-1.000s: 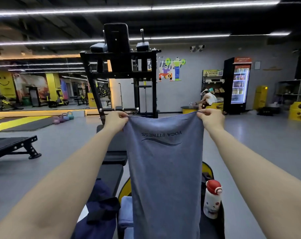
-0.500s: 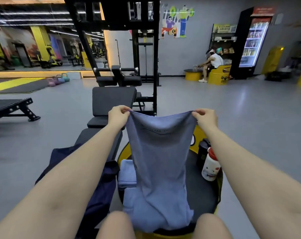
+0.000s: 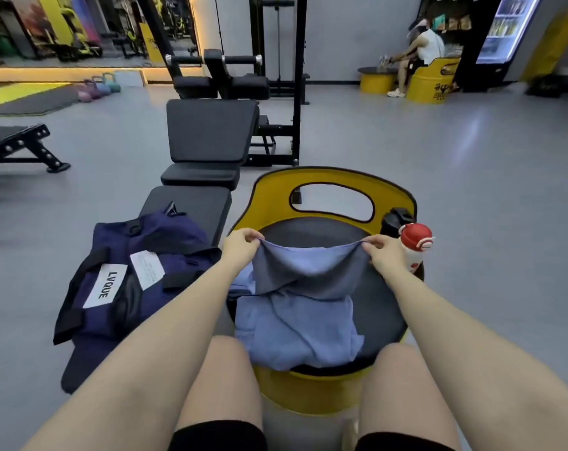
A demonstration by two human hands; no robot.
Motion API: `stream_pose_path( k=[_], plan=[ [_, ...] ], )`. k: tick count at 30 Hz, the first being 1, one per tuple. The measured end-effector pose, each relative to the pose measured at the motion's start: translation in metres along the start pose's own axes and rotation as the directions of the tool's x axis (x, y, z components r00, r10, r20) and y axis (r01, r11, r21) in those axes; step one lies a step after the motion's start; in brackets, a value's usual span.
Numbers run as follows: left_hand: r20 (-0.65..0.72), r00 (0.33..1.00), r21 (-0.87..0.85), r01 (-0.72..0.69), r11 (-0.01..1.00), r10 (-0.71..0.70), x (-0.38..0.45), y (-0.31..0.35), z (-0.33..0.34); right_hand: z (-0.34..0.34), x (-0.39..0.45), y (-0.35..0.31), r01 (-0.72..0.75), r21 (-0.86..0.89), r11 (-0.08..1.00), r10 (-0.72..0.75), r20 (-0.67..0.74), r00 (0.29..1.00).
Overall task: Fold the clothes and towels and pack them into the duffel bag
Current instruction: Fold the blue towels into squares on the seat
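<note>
A blue-grey towel [image 3: 303, 307] lies mostly bunched on the black seat of a yellow barrel chair [image 3: 321, 190] in front of me. My left hand [image 3: 242, 247] pinches its top left corner and my right hand [image 3: 385, 255] pinches its top right corner, holding that edge a little above the seat. A second folded blue cloth [image 3: 242, 284] peeks out at the towel's left side. The navy duffel bag [image 3: 129, 278] with a white LVQUE label lies on a black bench to the left of the chair.
A white bottle with a red cap [image 3: 414, 247] and a black bottle [image 3: 396, 221] stand at the chair's right rim. The black weight bench [image 3: 207, 135] and rack stretch ahead. A person [image 3: 420, 50] sits on a yellow seat at the far right.
Both hands have come down with the towel from chest height to just above the seat. The towel's lower part now piles up on the chair. My view has tilted down.
</note>
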State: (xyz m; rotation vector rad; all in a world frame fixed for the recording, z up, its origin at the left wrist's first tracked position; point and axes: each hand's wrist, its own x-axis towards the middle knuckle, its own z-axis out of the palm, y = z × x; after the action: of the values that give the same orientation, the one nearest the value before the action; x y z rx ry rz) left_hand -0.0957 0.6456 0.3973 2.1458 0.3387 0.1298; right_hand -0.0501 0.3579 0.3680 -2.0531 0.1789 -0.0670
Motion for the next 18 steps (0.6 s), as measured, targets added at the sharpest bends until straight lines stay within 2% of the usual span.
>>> stream_pose_path(
  k=[3, 5, 7, 11, 15, 18],
  plan=[
    [0.100, 0.991, 0.028, 0.087, 0.996, -0.090, -0.009, -0.023, 0.014, 0.003, -0.011, 0.025, -0.027, -0.057, 0.998, 0.032, 0.089, 0.996],
    [0.235, 0.956, 0.080, 0.161, 0.984, -0.176, -0.016, -0.035, 0.021, 0.004, -0.019, 0.039, -0.042, -0.161, 0.986, 0.080, 0.237, 0.968],
    [0.382, 0.893, 0.158, 0.191, 0.969, -0.238, -0.023, -0.043, 0.025, 0.006, -0.024, 0.051, -0.025, -0.317, 0.948, 0.157, 0.400, 0.903],
    [0.563, 0.738, 0.368, 0.179, 0.912, -0.372, -0.030, -0.061, 0.030, 0.013, -0.030, 0.067, -0.021, -0.469, 0.883, 0.306, 0.540, 0.784],
    [0.637, 0.637, 0.448, 0.153, 0.881, -0.435, -0.027, -0.073, 0.034, 0.018, -0.031, 0.071, 0.008, -0.526, 0.850, 0.399, 0.655, 0.642],
    [0.675, 0.570, 0.459, 0.172, 0.872, -0.468, -0.024, -0.076, 0.035, 0.019, -0.027, 0.072, -0.006, -0.555, 0.832, 0.451, 0.670, 0.590]
  ],
)
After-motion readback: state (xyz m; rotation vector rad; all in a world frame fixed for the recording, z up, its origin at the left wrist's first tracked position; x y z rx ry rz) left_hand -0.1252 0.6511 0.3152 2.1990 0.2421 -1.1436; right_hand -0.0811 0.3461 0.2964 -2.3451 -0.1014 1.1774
